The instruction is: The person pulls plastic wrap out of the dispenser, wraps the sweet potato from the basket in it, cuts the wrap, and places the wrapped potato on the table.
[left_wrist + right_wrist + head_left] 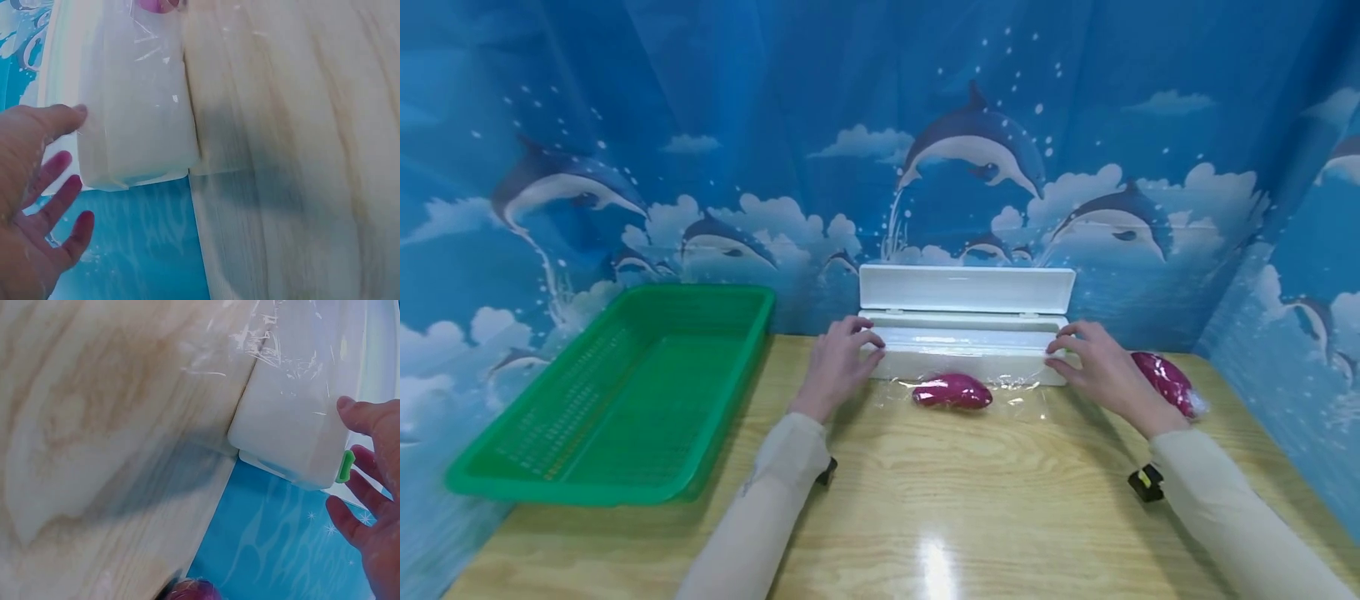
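A white cling film dispenser box (966,364) stands with its lid (966,289) raised. Clear cling film (1022,402) runs over its front onto the table, under what looks like a purple sweet potato (952,392). At the box's left end my left hand (838,362) pinches the film along the upper edge, the index fingertip hidden in the left wrist view. My right hand (1093,367) does likewise at the right end, its other fingers spread beside a green slider (345,466). A second purple sweet potato (1170,383), wrapped in film, lies right of that hand.
A green plastic basket (700,454) stands at the left of the wooden table (1000,508). A blue dolphin-print curtain (820,100) hangs right behind the box and along the right side.
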`<state>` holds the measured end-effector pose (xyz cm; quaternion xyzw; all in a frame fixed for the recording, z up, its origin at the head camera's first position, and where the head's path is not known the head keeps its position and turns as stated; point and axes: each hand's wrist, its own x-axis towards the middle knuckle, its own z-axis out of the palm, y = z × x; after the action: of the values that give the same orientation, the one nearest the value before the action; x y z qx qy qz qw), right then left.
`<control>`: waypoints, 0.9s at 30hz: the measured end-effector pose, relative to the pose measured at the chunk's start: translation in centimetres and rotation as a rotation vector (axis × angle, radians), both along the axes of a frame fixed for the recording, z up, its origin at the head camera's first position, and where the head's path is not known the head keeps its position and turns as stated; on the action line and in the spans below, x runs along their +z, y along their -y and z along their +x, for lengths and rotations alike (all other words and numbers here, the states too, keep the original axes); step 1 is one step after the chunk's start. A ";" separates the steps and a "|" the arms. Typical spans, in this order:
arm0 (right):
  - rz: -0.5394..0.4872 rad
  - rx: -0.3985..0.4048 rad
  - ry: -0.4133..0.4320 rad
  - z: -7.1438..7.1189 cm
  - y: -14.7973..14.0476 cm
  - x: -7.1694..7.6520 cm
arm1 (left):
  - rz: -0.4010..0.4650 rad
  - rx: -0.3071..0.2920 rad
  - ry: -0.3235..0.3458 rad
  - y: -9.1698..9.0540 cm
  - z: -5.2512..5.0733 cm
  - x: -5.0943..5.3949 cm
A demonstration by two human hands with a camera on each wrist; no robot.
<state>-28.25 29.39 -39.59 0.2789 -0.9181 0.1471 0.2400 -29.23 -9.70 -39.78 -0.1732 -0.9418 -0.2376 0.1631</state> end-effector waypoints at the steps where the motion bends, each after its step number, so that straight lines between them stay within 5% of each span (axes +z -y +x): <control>1: -0.002 0.005 -0.011 0.1 0.0 -0.1 | 0.007 -0.010 -0.006 0.0 0.1 -0.1; 11: 0.024 0.112 -0.064 2.6 0.0 -1.0 | 0.016 -0.224 -0.035 0.9 1.6 -0.2; 17: 0.073 0.122 0.001 4.2 0.0 -1.5 | -0.062 -0.305 0.100 1.3 3.0 -0.7; 22: 0.116 0.085 0.190 5.0 0.1 -1.8 | -0.138 -0.218 0.239 0.9 3.4 -0.7; 27: 0.109 0.027 0.323 5.3 0.6 -1.8 | -0.168 -0.112 0.093 -1.0 3.8 0.9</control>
<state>-22.96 28.80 -41.42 0.2766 -0.9475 0.1433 0.0719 -25.48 -8.74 -38.90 -0.2275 -0.9537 -0.1745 0.0908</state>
